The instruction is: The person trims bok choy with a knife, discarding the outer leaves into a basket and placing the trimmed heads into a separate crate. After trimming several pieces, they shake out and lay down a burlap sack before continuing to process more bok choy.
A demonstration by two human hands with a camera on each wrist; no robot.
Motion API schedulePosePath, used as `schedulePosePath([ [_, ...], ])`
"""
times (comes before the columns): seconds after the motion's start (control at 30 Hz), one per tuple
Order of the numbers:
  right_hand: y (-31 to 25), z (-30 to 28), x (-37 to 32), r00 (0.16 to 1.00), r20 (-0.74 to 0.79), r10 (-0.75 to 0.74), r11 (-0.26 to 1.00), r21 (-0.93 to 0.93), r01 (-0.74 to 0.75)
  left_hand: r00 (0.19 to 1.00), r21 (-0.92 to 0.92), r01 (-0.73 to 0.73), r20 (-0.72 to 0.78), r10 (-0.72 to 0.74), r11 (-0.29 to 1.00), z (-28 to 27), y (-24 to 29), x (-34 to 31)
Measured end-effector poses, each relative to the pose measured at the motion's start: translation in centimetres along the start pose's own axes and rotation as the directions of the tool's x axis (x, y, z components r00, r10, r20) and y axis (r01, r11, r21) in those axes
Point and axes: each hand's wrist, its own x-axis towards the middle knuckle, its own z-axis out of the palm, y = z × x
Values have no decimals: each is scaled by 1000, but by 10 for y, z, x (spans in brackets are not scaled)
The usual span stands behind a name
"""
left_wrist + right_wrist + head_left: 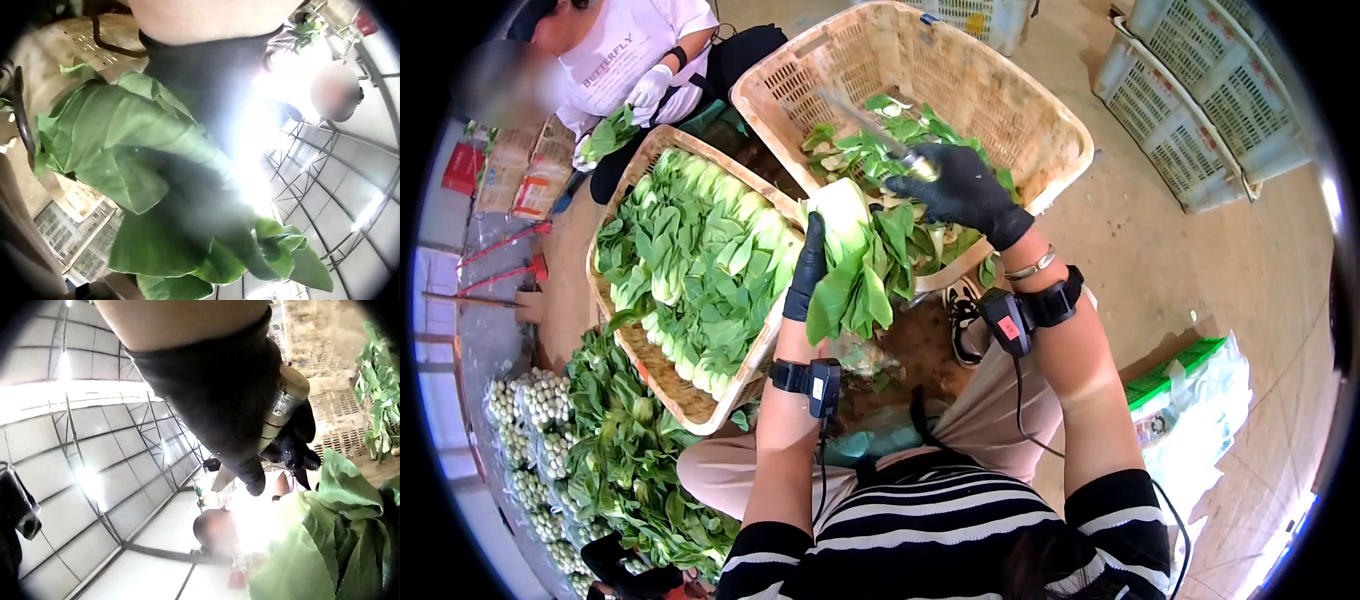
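Observation:
A head of bok choy (845,225) stands base-up in my black-gloved left hand (804,275), its green leaves hanging down. Those leaves (119,137) fill much of the left wrist view and hide most of the fingers. My right hand (972,190), gloved in black too, grips a knife whose blade (862,118) points up and left over the large crate. In the right wrist view the knife's pale handle (285,403) lies inside the curled fingers. The blade is apart from the bok choy, just beyond its base.
A tan crate (640,360) full of bok choy heads stands at left. The large crate (990,75) ahead holds loose leaves. Piled greens (625,430) lie lower left. Across from me a person (635,60) in white gloves holds greens. Stacked crates (1190,110) stand at right.

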Motion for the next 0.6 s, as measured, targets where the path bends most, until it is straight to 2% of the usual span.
schedulePosePath([
  [0.03, -5, 2, -1, 995, 96, -32, 996, -75, 39, 999, 26, 39, 20, -40, 999, -12, -1, 5],
  [0.07, -5, 7, -4, 983, 167, -73, 997, 7, 73, 996, 54, 79, 39, -81, 995, -23, -5, 8],
  [0.1, -3, 12, -6, 965, 231, -122, 990, 91, 103, 993, 89, 55, 97, -64, 995, -31, -11, 10],
  [0.13, 7, 25, 1, 836, 50, -546, 816, -198, 544, 985, 173, 12, 165, -41, 985, -29, -11, 11],
  [0.17, 20, 25, 1, 839, 44, -542, 819, -197, 539, 972, 252, -38, 235, -23, 967, -27, -11, 13],
  [0.2, 14, 20, -1, 883, 138, -449, 877, -124, 465, 965, 336, -49, 259, -42, 941, -32, -6, 14],
  [0.23, 6, 14, -2, 904, 237, -355, 924, -59, 378, 965, 338, -46, 259, -46, 940, -33, -1, 15],
  [0.27, -4, 7, -4, 918, 346, -196, 976, -22, 216, 955, 404, -60, 289, -65, 913, -34, 3, 15],
  [0.3, -5, 6, -5, 918, 346, -193, 977, -18, 212, 945, 467, -76, 316, -86, 881, -35, 7, 15],
  [0.37, -4, 3, -2, 885, 366, -289, 956, 62, 287, 937, 467, -68, 335, -104, 882, -35, 9, 16],
  [0.47, -2, -3, 2, 870, 417, -264, 957, 3, 289, 902, 577, -184, 420, -97, 796, -33, 9, 18],
  [0.5, -4, -7, 2, 854, 454, -252, 955, -25, 295, 900, 579, -180, 423, -104, 796, -31, 11, 15],
  [0.57, -7, -15, 1, 849, 459, -261, 959, 19, 284, 929, 526, -94, 352, -116, 845, -29, 15, -1],
  [0.6, -10, -21, -1, 863, 431, -265, 959, 24, 283, 947, 473, -3, 283, -149, 881, -33, 17, -7],
])
